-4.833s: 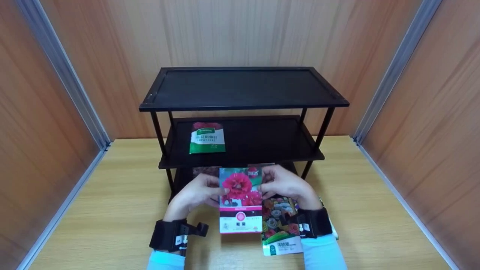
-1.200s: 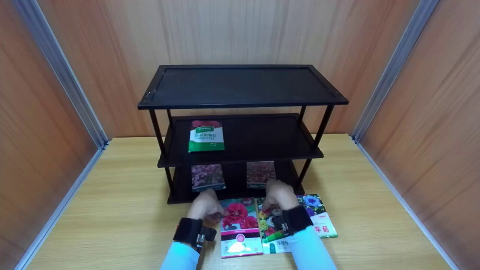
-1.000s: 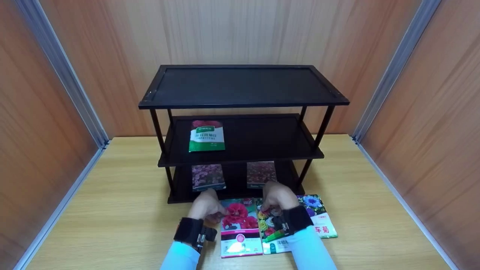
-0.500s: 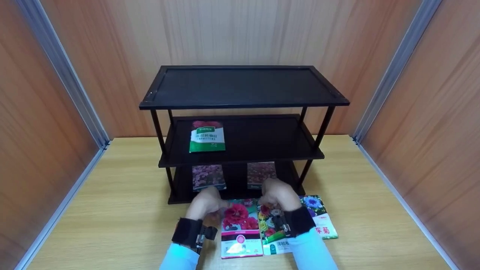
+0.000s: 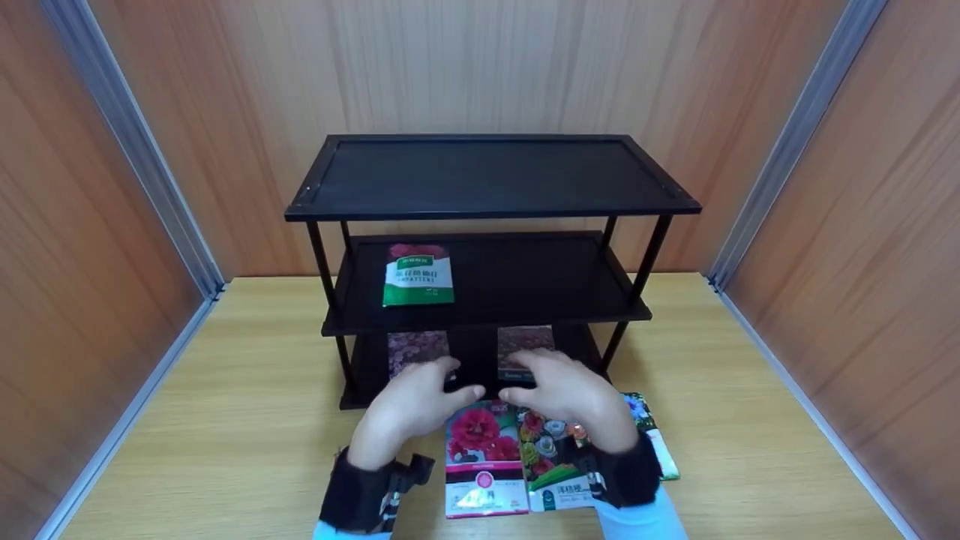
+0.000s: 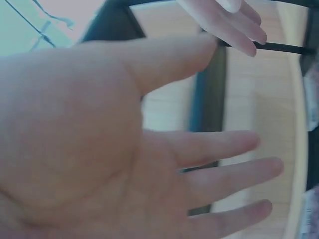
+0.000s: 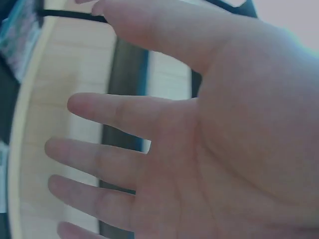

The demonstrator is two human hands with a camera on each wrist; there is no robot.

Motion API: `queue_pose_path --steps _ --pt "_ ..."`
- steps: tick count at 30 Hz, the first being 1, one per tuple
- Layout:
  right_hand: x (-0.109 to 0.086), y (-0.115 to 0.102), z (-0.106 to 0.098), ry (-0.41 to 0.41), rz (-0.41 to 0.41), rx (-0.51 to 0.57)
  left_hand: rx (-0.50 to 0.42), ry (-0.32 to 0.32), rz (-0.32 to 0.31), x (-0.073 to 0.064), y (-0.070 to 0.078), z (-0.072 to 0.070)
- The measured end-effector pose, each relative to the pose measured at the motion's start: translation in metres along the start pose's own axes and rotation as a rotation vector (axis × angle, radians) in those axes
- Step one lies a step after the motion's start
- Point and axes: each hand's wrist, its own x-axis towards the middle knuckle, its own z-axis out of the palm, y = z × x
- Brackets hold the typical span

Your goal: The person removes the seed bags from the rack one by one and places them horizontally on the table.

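My left hand (image 5: 412, 401) hovers over the front of the lowest shelf with fingers extended and thumb spread. My right hand (image 5: 566, 390) mirrors it, and both wrist views show bare palms holding nothing. Below them, a seed packet with a pink flower (image 5: 484, 457) lies flat on the table. Beside it on the right lies a packet with mixed roses (image 5: 551, 469), partly under the right wrist. A packet with blue flowers (image 5: 658, 442) is mostly hidden by the right forearm. On the lowest shelf are a purple-flower packet (image 5: 416, 349) and a red-flower packet (image 5: 525, 341), each partly covered by a hand.
A black three-tier rack (image 5: 487, 180) stands against the back wood panel. On its middle shelf, to the left, lies a green and white seed packet (image 5: 418, 281). Wood-grain walls with metal corner strips (image 5: 135, 150) enclose the table (image 5: 247, 420) on both sides.
The pink-flower packet, earlier held up in both hands, now lies left of the rose packet. Since half a second ago both hands have lifted off the packets and their fingers have spread.
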Motion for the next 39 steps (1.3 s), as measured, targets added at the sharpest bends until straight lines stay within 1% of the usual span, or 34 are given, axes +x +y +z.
queue_pose_path --steps 3,6,10,13,15,18,19,22,26,31,33,35,37,39 --pt "-0.011 -0.005 -0.006 0.055 -0.026 -0.022 0.039 -0.018 0.017 -0.013 0.01 -0.006" --pt "-0.022 -0.009 -0.01 0.107 -0.024 -0.039 0.07 -0.001 0.037 -0.026 0.017 -0.012" --pt "-0.038 -0.014 -0.014 0.157 -0.038 -0.032 0.073 0.057 0.06 -0.046 0.022 -0.02" --pt "-0.046 -0.016 -0.017 0.19 -0.058 -0.023 0.069 0.105 0.067 -0.056 0.023 -0.026" --pt "-0.048 -0.017 -0.018 0.209 -0.068 -0.024 0.068 0.136 0.068 -0.061 0.023 -0.029" --pt "-0.047 -0.017 -0.018 0.252 -0.085 -0.037 0.075 0.182 0.066 -0.062 0.022 -0.032" --pt "-0.045 -0.016 -0.018 0.274 -0.091 -0.047 0.08 0.198 0.068 -0.061 0.021 -0.032" --pt "-0.036 -0.014 -0.017 0.377 -0.12 -0.099 0.097 0.245 0.087 -0.054 0.018 -0.033" --pt "-0.023 -0.008 -0.017 0.506 -0.128 -0.164 0.125 0.322 0.129 -0.039 0.01 -0.034" --pt "-0.005 0.002 -0.018 0.554 -0.127 -0.179 0.124 0.453 0.179 -0.014 -0.002 -0.033" --pt "0.006 0.004 -0.018 0.572 -0.138 -0.187 0.114 0.5 0.201 -0.002 -0.008 -0.033" --pt "0.018 0.004 -0.02 0.602 -0.153 -0.193 0.121 0.544 0.218 0.01 -0.014 -0.034" --pt "0.031 0.003 -0.022 0.633 -0.162 -0.207 0.138 0.572 0.226 0.023 -0.021 -0.035" --pt "0.044 0.0 -0.025 0.632 -0.152 -0.21 0.163 0.575 0.222 0.033 -0.025 -0.038"
